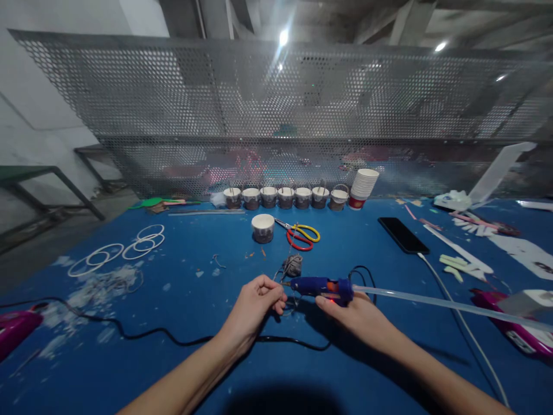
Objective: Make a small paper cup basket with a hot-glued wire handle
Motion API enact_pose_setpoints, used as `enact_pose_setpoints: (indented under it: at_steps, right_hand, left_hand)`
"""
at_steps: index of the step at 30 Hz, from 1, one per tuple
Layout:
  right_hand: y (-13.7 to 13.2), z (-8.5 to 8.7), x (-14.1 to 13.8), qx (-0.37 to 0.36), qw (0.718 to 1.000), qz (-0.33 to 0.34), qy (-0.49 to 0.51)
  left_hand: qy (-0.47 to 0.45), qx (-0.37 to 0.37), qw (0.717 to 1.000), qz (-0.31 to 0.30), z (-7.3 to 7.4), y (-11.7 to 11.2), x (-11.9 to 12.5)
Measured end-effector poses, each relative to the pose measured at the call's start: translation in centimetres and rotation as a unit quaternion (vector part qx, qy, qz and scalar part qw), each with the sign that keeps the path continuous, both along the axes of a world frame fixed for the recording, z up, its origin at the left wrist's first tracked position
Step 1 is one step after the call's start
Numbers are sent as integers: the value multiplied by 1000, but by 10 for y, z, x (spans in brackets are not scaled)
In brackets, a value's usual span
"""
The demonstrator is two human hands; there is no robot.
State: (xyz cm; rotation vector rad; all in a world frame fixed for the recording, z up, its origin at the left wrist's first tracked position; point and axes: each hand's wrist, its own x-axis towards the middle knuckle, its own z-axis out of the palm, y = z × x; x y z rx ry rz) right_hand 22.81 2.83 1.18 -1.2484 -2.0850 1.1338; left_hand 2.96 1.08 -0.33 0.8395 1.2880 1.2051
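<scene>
A blue hot glue gun [317,285] is gripped in my right hand [356,314], its nozzle pointing left and a long clear glue stick [415,297] trailing from its back. My left hand [261,297] is pinched closed close to the nozzle tip, on a strand of grey yarn. Just beyond the nozzle lies a small ball of grey yarn [292,265]. Farther back stands a white cup wrapped in grey yarn [263,229]. Beside it rest scissors [306,235] with red and yellow handles.
Several yarn-wrapped cups with handles [286,199] line the back, near a stack of paper cups [363,187]. White rings [144,242] lie left. A phone [402,234] with a white cable sits right. A black cord [168,334] crosses the blue table [194,380].
</scene>
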Motion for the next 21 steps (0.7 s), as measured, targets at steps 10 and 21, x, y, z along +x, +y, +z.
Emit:
enact_pose_setpoints:
  at_steps: [10, 21]
  right_hand:
    - [-1, 3, 1, 4, 1000, 7, 4]
    - [0, 2, 3, 7, 1000, 5, 4]
  left_hand:
    - [-6, 1, 1000, 2, -1, 0, -1]
    - [-2, 2, 1000, -2, -2, -1, 0]
